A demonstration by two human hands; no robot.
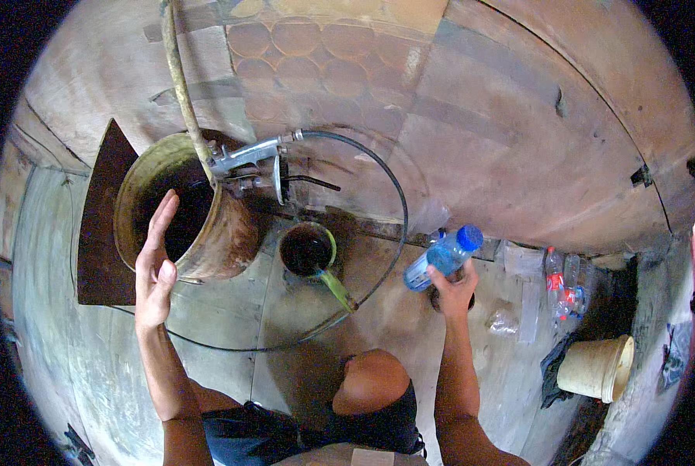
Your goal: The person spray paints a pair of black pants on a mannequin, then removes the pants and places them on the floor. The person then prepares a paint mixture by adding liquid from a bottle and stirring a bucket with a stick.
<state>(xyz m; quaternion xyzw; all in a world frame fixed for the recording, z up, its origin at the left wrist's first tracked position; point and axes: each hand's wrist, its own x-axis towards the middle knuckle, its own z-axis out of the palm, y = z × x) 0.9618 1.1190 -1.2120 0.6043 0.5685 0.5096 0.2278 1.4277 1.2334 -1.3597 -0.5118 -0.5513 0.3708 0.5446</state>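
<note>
Held up on the right is a clear plastic bottle (444, 258) with a blue cap, tilted, and my right hand (455, 289) is wrapped round its lower side. My left hand (157, 268) is raised with fingers stretched, in front of a large worn drum (223, 252) with dark contents; I cannot tell whether it touches the rim. Between my hands, a green-handled dipper (336, 289) with dark liquid in its bowl stands on the floor. A metal spray gun (246, 159) with a black hose rests at the drum's right rim, beside a long pole (178, 85).
The black hose (403, 210) loops across the floor around the dipper. A dark sheet (99, 233) leans left of the drum. Several bottles (571, 283) and a crumpled plastic bag (504, 320) lie to the right, near a cream bucket (592, 369) on its side. A wall (503, 132) rises ahead.
</note>
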